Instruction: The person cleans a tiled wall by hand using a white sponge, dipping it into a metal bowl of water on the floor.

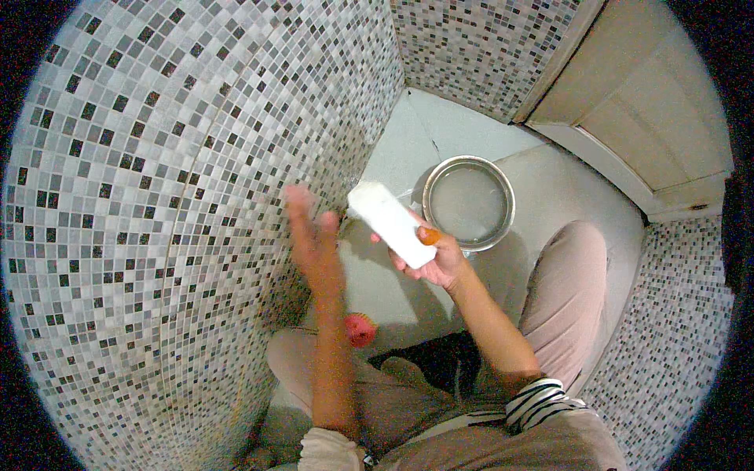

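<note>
A white oblong block [393, 228] lies slanted in my right hand [440, 255], above the tiled floor. My thumb presses on its top face near the lower end, and the fingers wrap underneath. Whether it is a container or a solid bar cannot be made out. To the left, near the mosaic wall, my left hand [312, 235] is raised and blurred by motion. Its fingers look stretched and apart, with nothing visible in them. Just beyond my right hand a round metal basin [469, 202] stands on the floor, holding cloudy greyish liquid.
A small pinkish-red round object [360, 330] is on the floor beside my left forearm. Dark cloth [440, 359] lies between my bent legs. The mosaic-tiled wall [196, 180] rises close on the left. A pale panelled door [644, 118] stands at the far right.
</note>
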Available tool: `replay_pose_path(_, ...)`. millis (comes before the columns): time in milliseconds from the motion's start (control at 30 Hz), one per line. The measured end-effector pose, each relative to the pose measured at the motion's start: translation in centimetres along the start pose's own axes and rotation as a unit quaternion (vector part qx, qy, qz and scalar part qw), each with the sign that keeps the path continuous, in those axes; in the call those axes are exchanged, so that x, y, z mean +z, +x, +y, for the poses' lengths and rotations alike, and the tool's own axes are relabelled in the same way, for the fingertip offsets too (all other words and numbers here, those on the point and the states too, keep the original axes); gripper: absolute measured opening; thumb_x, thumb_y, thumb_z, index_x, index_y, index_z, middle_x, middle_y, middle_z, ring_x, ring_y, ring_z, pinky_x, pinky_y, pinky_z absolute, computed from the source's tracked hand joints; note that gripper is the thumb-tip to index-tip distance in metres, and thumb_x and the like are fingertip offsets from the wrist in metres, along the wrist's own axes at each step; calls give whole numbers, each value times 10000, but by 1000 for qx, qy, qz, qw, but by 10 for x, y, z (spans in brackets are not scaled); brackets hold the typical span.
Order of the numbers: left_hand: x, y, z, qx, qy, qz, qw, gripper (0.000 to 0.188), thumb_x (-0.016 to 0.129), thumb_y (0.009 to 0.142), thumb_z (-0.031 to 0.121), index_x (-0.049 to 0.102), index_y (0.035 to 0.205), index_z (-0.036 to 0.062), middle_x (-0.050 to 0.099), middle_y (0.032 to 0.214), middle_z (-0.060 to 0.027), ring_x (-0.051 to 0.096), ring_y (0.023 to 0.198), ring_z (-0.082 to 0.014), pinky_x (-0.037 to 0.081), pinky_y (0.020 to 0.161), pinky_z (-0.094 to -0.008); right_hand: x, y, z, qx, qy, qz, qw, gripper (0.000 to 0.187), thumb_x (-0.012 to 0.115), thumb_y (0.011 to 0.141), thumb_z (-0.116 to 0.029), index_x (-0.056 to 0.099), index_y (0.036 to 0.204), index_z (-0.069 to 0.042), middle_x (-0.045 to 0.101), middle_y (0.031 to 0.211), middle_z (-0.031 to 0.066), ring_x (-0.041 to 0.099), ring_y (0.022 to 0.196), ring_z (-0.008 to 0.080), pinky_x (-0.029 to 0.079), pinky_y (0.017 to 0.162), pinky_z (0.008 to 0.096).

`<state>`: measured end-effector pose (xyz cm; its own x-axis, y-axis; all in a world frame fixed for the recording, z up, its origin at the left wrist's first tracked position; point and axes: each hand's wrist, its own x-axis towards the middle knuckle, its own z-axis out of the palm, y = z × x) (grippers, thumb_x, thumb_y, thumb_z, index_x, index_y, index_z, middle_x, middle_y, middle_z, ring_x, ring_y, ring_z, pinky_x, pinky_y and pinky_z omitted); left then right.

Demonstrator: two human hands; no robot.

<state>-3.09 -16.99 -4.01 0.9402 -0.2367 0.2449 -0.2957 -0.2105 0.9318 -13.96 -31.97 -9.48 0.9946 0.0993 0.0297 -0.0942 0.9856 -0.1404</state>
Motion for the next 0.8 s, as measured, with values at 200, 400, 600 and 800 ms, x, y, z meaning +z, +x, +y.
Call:
replay_pose_path(200, 31, -7, 6, -225, -177, -153, 946, 849, 731, 761, 134, 215, 1426, 23, 580, 1108, -126, 539, 1041, -192, 407, 929, -322, -2, -14, -10, 44, -98, 80, 991, 593, 578, 863, -244, 304, 1358, -67, 577, 1029, 121, 604, 805, 212, 553, 624, 329)
replay_pose_path(400, 29, -30, -24, -147, -83, -170, 971, 855, 712, 784, 152, 175, 1441, 47, 542, 1179, -160, 523, 1074, -203, 398, 952, -335, 5, -12, -15, 39, -594, 154, 789, 690, 760, 726, -176, 412, 1320, -144, 591, 963, 61, 549, 909, 152, 434, 783, 295)
replay_pose_path(600, -4, -23, -64, -179, -61, -111, 976, 723, 646, 852, 209, 233, 1428, 63, 509, 1239, -163, 501, 1104, -211, 390, 959, -314, -57, -34, -33, -23, -655, 345, 672, 701, 750, 727, -251, 388, 1313, -121, 611, 1025, 167, 602, 920, 269, 471, 784, 366)
replay_pose_path(800, -32, -15, -81, -193, -72, -82, 975, 618, 613, 878, 249, 328, 1380, 28, 543, 1216, -144, 504, 1101, -188, 378, 954, -296, -92, -54, -39, -27, -754, 497, 427, 664, 697, 745, -271, 382, 1299, -87, 580, 1064, 245, 586, 939, 394, 478, 809, 464)
